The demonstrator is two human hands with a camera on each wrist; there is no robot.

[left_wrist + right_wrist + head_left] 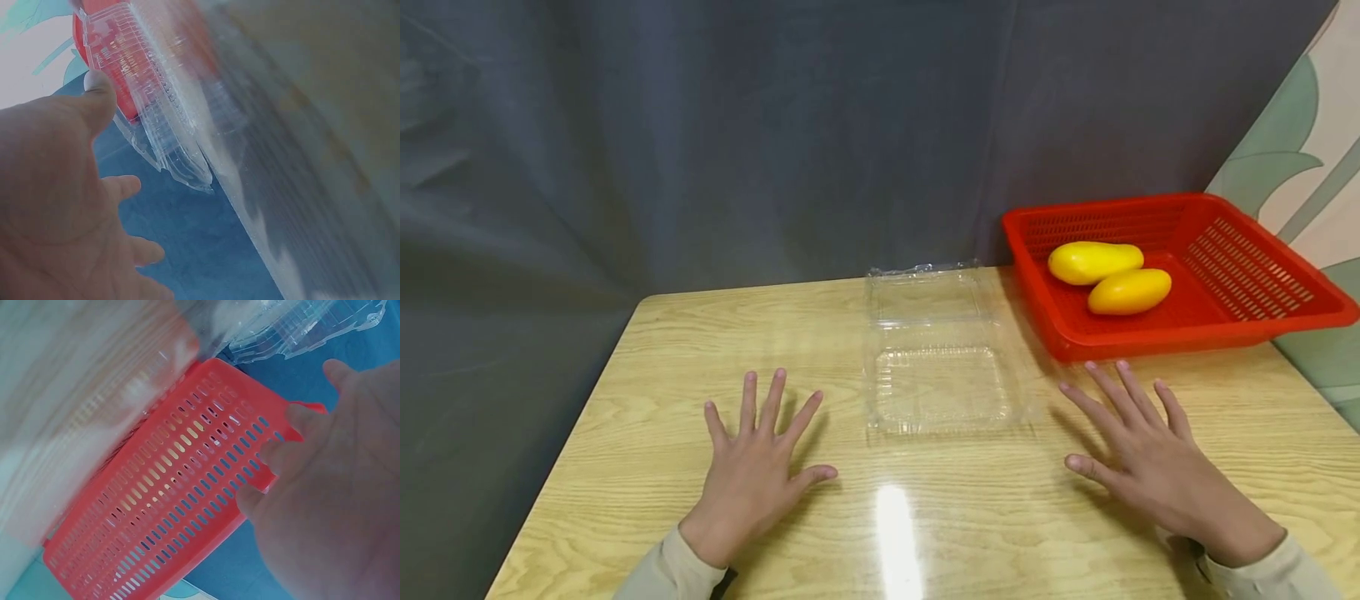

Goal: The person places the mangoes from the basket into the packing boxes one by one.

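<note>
Fingers spread, my left hand (751, 479) is over the left part of the wooden table (820, 533) and holds nothing. My right hand (1157, 467), likewise spread and holding nothing, is in front of a red plastic basket (1150, 340). Between the hands, farther back, lies a clear plastic clamshell box (940, 379) with its lid folded back toward the curtain. Two yellow mango-like fruits (1093, 262) lie side by side in the basket. The left wrist view shows the clamshell box (150, 94) beyond my thumb; in the right wrist view the slotted basket wall (181, 469) fills the middle.
A dark grey curtain (820, 142) hangs along the table's back and left edges. At the right is a wall covering with a green leaf pattern (1285, 125). Bright light reflects (897, 542) off the tabletop near its front.
</note>
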